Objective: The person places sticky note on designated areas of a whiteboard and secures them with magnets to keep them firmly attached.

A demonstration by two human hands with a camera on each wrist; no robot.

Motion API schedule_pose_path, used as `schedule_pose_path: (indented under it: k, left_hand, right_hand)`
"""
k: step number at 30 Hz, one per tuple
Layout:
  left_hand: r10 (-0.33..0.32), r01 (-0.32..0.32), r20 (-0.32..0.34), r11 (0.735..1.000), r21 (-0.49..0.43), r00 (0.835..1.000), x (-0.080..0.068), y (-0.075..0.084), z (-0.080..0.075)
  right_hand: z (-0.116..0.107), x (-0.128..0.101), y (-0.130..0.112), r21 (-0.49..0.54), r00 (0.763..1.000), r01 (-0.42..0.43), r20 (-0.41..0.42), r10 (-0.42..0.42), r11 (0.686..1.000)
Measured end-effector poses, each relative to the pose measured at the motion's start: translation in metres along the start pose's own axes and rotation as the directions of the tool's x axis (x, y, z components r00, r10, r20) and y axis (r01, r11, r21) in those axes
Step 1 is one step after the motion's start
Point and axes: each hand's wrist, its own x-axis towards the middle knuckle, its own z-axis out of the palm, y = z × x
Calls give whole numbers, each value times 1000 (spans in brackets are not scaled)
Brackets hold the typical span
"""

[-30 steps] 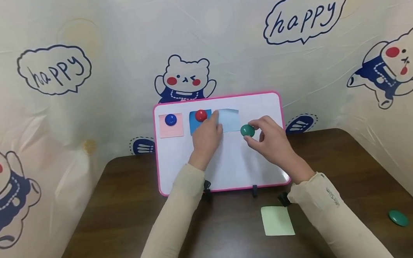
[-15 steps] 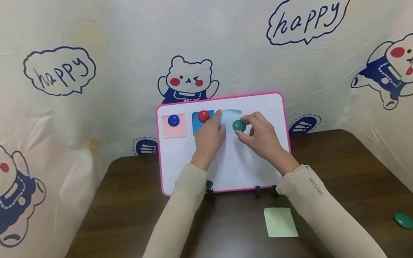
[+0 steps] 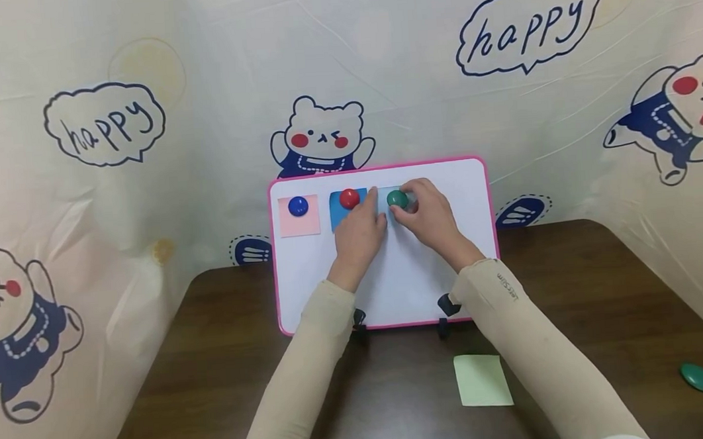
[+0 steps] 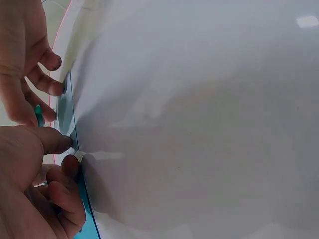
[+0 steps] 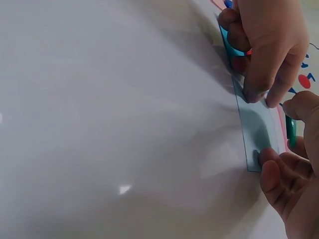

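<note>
Thumb and fingers of my right hand (image 3: 432, 218) pinch a round green magnet (image 3: 397, 199) by its edges, over the upper part of a light blue sticky note (image 5: 256, 124). That note is on a whiteboard (image 3: 391, 284) with a pink frame. My left hand (image 3: 358, 236) presses the note's left edge with the extended index finger and thumb, its other fingers bent. To the left, a red magnet (image 3: 349, 198) sits on a darker blue note (image 3: 338, 217), partly hidden by the left hand. A blue magnet (image 3: 298, 206) sits on a pink note (image 3: 299, 227).
The whiteboard stands upright on a dark wooden table (image 3: 215, 359), held by black clips (image 3: 443, 327) at its bottom edge. A pale green sticky note (image 3: 482, 380) lies in front of it. Another green magnet (image 3: 698, 377) lies far right. Printed cloth (image 3: 215, 120) hangs behind.
My right hand has moved left and up with the green magnet, from beside the light blue note to over its upper part. The left hand keeps its place at the note's edge.
</note>
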Motion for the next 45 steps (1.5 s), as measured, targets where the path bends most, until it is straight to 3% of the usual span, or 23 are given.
schedule_pose_path:
  k: [7,19,26,39,45]
  left_hand:
    - [13,-13,-14,1000,-2,1000,-1,0,0]
    - [19,-19,-1,999,36,1000,0,0,2]
    - [17,-18,8,999,42,1000,2,0,3]
    - [12,-13,13,999,49,1000,-1,3,0]
    - [10,-11,14,998,57,1000,-3,3,0]
  right_hand:
    - [6,6,2,-19,999,-3,-46,2,1000]
    - [18,10,9,-161,988,19,-151,-44,987]
    - [23,10,9,-230,988,-7,-150,-28,973]
    - [23,6,9,-305,977,65,-175,-123,950]
    - [22,5,6,-303,982,54,-155,-105,952]
